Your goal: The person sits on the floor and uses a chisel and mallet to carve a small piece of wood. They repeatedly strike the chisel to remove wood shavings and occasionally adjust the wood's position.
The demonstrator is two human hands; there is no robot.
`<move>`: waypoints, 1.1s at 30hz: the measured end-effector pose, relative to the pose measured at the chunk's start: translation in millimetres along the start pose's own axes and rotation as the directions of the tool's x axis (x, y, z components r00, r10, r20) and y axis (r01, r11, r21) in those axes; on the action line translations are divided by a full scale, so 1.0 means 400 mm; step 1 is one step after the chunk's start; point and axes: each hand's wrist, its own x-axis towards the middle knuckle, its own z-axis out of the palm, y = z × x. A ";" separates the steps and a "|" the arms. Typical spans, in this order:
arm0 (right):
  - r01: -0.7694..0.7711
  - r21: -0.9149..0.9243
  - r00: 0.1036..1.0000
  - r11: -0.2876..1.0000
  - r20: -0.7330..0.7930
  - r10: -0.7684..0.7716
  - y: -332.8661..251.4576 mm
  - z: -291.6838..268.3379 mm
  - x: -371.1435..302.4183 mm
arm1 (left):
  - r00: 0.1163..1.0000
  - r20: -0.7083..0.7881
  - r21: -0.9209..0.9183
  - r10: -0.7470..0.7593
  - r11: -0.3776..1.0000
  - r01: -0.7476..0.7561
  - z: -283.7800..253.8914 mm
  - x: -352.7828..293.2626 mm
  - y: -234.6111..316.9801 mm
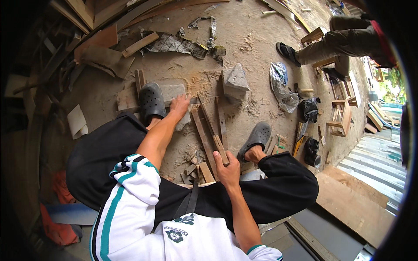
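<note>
My right hand (227, 168) is closed around the light wooden handle (221, 150) of a long, narrow, dark tool. Its thin length reaches forward toward my left hand; its exact kind is unclear. My left hand (180, 105) has its fingers curled over a flat dark bar (194, 100), which lies across a pale stone block (172, 91). The tool's far end comes close to this bar. My left clog (152, 101) presses down beside the left hand. Two wooden strips (203, 135) lie on the ground alongside the tool.
A rough concrete block (235, 82) stands ahead, with a plastic bag (282, 89) to its right. Wood offcuts (204, 172) lie between my legs. Scrap boards (100, 58) fill the far left. Another person's leg (322, 50) and small wooden stools (341, 116) are at right.
</note>
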 end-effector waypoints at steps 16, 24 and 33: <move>-0.067 -0.113 0.996 0.991 0.048 0.073 -0.033 -0.009 -0.010 | 1.000 0.028 0.123 -0.009 0.992 0.006 -0.006 0.012 -0.009; 0.077 -0.135 0.997 0.988 -0.005 -0.078 -0.006 0.055 0.074 | 1.000 0.025 0.175 0.006 0.985 -0.010 0.001 0.023 -0.003; -0.017 -0.038 0.997 0.999 0.069 0.020 -0.040 0.060 0.065 | 0.993 0.115 0.201 -0.013 0.980 -0.010 0.017 0.017 0.005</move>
